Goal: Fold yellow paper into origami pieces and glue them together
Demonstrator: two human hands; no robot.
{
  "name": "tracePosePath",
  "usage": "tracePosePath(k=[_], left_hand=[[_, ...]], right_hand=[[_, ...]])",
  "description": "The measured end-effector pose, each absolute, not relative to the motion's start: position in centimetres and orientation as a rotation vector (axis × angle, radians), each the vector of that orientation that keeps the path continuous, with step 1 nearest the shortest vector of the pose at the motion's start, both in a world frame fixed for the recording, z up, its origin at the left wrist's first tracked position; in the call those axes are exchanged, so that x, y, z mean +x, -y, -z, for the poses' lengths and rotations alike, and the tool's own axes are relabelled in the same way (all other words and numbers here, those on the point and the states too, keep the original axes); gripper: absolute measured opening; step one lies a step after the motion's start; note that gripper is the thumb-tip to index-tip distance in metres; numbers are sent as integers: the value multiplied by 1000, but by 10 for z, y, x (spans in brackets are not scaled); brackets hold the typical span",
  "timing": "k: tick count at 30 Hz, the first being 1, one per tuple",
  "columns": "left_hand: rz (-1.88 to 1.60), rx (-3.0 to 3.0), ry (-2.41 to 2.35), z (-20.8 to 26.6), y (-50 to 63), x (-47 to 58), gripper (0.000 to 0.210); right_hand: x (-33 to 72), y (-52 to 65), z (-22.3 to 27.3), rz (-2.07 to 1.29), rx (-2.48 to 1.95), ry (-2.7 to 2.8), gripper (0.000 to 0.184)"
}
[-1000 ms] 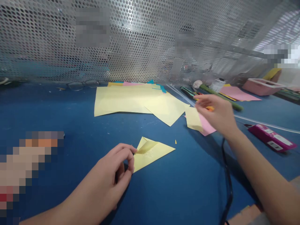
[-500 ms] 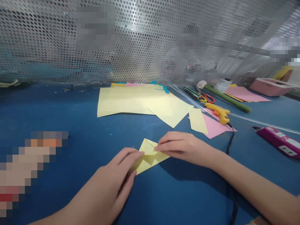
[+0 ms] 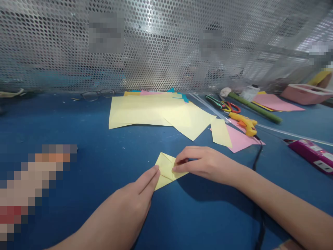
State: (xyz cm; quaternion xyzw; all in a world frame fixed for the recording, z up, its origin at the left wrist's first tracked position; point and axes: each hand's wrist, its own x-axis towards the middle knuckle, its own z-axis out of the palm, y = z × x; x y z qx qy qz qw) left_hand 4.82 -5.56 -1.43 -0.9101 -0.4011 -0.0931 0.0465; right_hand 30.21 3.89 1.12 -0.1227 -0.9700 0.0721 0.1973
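Note:
A small piece of folded yellow paper lies on the blue tabletop in front of me, with crease lines and a flap across it. My left hand has its fingers together on the paper's left edge; its thumb is hidden. From the right, my right hand holds the paper between bent fingers and thumb, near its right corner. Beyond the hands, large sheets of yellow paper overlap one another. A smaller yellow strip rests partly on pink paper.
A yellow glue gun, scissors, a green stem and a purple power strip lie right. A black cord runs near my right forearm. Eyeglasses lie by the perforated metal screen. A pink basket stands far right.
My left fingers have shifted slightly up and right along the paper, and its thumb is no longer visible. The central flap now lies flatter. My right hand has barely moved.

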Motion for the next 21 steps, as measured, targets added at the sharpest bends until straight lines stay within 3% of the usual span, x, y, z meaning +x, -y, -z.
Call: tracePosePath(k=[8, 14, 21], left_hand=[[207, -2744, 1123, 20, 60, 47, 74], [-75, -2867, 1225, 24, 62, 52, 89], [14, -2887, 1167, 15, 59, 52, 92]], right_hand=[[301, -37, -12, -133, -356, 2757, 29], [300, -34, -12, -12, -289, 2784, 32], [295, -30, -7, 45, -237, 2737, 38]])
